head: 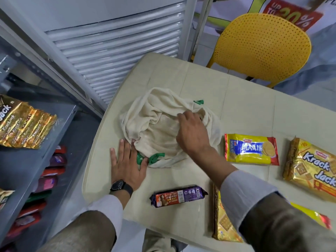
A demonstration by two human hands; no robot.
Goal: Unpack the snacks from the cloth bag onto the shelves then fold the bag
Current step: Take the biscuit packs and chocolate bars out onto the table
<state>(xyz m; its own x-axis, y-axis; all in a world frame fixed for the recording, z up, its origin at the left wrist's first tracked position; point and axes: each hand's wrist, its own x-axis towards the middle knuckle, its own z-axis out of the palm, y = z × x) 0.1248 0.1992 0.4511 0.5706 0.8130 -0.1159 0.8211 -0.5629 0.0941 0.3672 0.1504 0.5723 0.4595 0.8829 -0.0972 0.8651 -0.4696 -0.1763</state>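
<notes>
Head view: bag [160,128], cream cloth, crumpled on surface [245,99]; left hand [127,160] flat, fingers spread, pressing bag's near edge; right hand [190,131] pinching bag's cloth at its mouth; Marie pack [251,149], purple pack [179,196], Krack Jack pack [312,166] on surface; gold pack [23,124] on shelf [60,113].

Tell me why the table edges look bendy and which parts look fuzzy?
Head view: the wide-angle lens curves the table edges and the shelf; the red sign at the top right is smeared with blur; the gold pack on the shelf shows glare; the cloth bag and Marie pack look fairly sharp.
</notes>
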